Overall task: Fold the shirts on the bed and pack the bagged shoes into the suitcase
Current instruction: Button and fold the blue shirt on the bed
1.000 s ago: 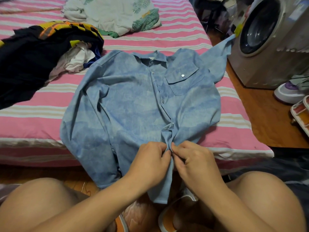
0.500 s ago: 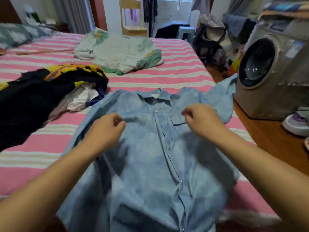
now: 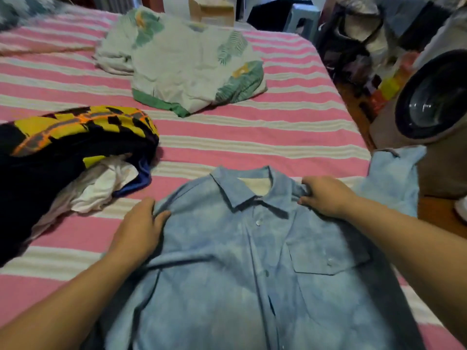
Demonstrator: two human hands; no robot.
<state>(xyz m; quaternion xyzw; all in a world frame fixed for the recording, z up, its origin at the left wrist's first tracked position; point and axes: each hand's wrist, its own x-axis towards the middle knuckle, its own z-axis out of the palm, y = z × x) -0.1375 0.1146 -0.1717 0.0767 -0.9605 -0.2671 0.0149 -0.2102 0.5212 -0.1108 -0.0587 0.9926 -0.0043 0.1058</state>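
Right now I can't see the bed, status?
Left hand, right hand gripping light blue button-up shirt at shoulders. Shirt flat, unfolded. Dark clothes pile beside, clear.

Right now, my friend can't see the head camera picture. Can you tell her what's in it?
A person's left hand and right hand grip the shoulders of a blue button-up shirt laid front-up on a pink striped bed. A dark clothes pile lies to the left, a leaf-print shirt farther back.
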